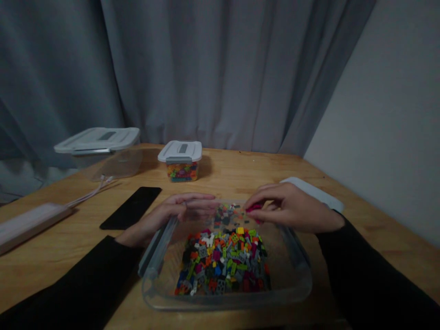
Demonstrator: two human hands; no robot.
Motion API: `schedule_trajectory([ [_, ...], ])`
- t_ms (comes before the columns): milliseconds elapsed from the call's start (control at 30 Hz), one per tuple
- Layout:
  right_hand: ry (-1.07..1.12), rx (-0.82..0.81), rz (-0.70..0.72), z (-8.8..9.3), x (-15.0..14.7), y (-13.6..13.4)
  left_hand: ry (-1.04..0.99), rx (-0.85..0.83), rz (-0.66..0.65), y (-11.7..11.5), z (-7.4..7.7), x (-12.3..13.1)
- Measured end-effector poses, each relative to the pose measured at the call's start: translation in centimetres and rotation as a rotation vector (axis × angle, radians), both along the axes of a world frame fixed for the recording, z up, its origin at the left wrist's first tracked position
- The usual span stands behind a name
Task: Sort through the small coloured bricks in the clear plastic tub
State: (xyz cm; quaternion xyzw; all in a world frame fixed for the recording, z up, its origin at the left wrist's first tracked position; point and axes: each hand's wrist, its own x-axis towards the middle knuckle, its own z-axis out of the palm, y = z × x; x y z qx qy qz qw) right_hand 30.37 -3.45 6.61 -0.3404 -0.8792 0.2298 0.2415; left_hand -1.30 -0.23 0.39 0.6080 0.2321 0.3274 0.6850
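A clear bin (299, 275) sits at the near table edge, its floor covered by a heap of mixed coloured bricks (223, 261). Black sleeves enter from both lower corners.

The left hand (172, 215) rests on the bin's left far corner, fingers curled loosely over the rim and pointing right; it holds nothing that can be seen.

The right hand (292, 208) hovers above the bin's far right part, thumb and fingertips pinched narrow on a magenta piece (253, 208), which sits just over the far end of the brick heap.

Behind the right hand a white lid (323, 195) lies flat on the table (378, 229). Left of the bin a black slab (132, 207) lies flat, and further left a pale long box (27, 222) with a cord attached.

Further back, a small tub (181, 164) with a white lid holds coloured bricks. To its left stands a larger clear tub (103, 153), also lidded. A grey curtain (206, 68) hangs behind the table.
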Motion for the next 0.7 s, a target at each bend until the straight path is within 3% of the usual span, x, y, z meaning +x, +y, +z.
schedule_trajectory([
  [133,-0.192,0.044,0.111,-0.2,-1.6,-1.1,0.028,0.011,0.018,0.2,-0.2,-0.1],
  [300,-0.136,0.057,0.173,-0.6,-1.8,-1.1,0.051,0.022,0.033,0.0,0.3,0.0],
  [400,0.002,0.118,0.105,-0.5,-1.0,-0.3,0.053,0.021,0.035,-0.1,0.3,0.0],
  [467,0.133,0.169,-0.014,-1.3,0.1,1.2,0.039,0.022,0.021,0.1,0.2,0.0],
  [533,0.261,0.199,-0.173,-3.5,1.6,3.4,0.017,0.004,-0.003,0.3,0.1,0.1],
  [600,0.24,0.143,-0.308,-7.0,3.2,5.9,-0.005,-0.034,-0.029,0.5,0.0,0.2],
  [700,0.034,0.103,-0.281,-13.1,4.3,8.4,-0.036,-0.066,-0.055,0.7,0.0,0.3],
])
